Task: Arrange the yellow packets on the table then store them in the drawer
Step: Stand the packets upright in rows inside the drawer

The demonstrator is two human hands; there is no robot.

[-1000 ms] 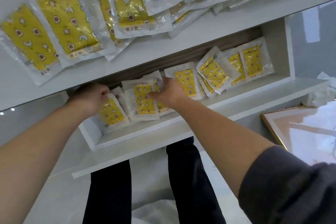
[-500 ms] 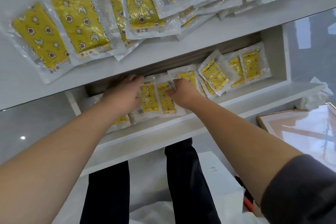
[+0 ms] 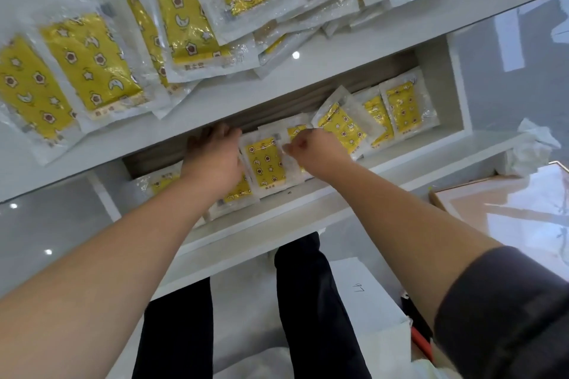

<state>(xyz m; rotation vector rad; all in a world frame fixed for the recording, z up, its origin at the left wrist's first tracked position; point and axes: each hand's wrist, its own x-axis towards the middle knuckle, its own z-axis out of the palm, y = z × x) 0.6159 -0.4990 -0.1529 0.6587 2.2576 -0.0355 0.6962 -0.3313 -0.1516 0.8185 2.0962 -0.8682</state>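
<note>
While both your arms stretched into the drawer
Left grip lay spread on packets there; right grip pinched a yellow packet by its edge, long axis pointing away from you.

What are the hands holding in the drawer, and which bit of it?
The right hand pinches a yellow packet by its clear right-hand edge. The left hand lies on other packets; no grip shows.

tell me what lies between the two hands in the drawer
A yellow packet lies flat between the left hand and right hand, head view.
</note>
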